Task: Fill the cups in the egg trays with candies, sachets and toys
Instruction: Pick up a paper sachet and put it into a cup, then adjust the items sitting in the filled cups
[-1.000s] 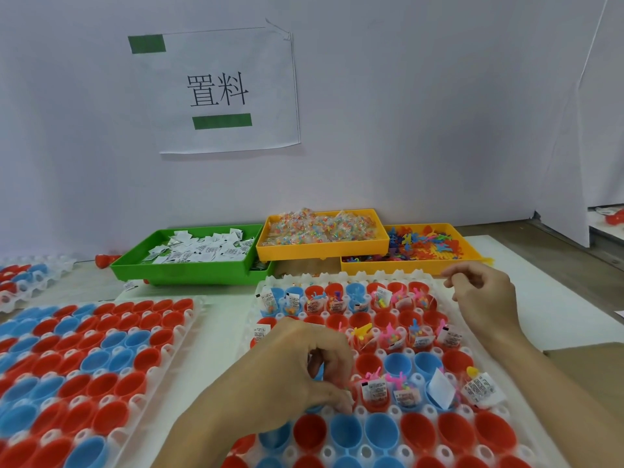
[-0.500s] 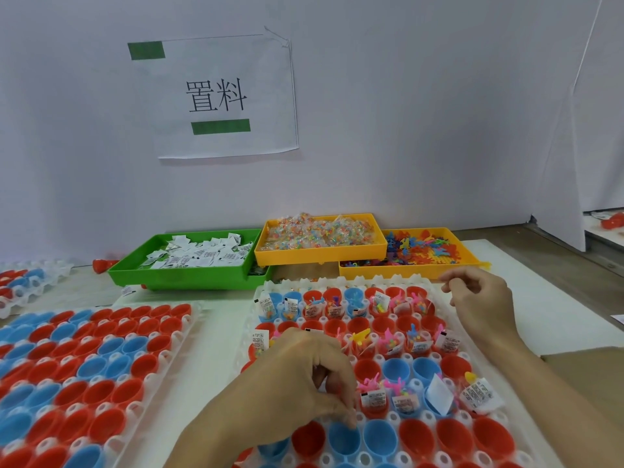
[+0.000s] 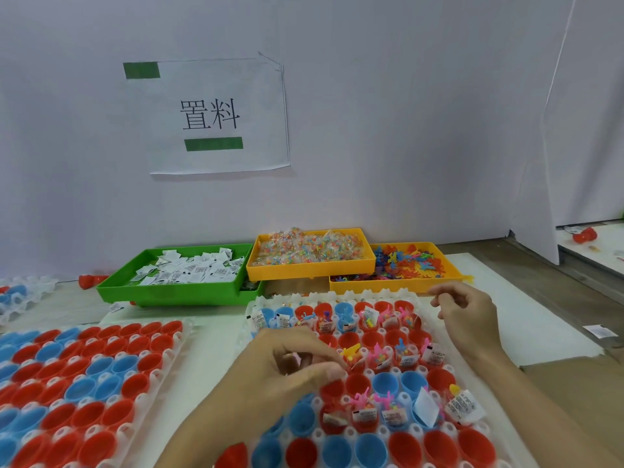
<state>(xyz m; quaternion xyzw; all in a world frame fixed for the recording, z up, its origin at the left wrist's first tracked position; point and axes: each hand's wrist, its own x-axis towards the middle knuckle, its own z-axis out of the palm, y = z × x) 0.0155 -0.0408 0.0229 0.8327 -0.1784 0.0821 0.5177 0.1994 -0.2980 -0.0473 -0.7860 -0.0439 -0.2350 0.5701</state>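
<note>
The left hand hovers over the middle of the centre egg tray, fingers curled with thumb against fingertips; a trace of pink shows between them, but what it pinches, if anything, cannot be told. The right hand is raised over the tray's far right corner, fingers loosely curled, and no item is visible in its grasp. The tray carries red and blue cups. The far row, part of the third row and four cups of a nearer row hold small toys and white printed sachets; the remaining cups in view are unfilled. A second egg tray of unfilled red and blue cups lies to the left, just beside the first. Beyond both trays, near the wall, stand three supply bins: a green bin with white sachets, a raised orange bin heaped with clear-wrapped candies, and a yellow bin of coloured plastic toys, its left part under the orange bin. The bench carries a white sheet under the trays. A third tray shows in part at the far left edge. The white wall bears a paper sign fixed with green tape.
</note>
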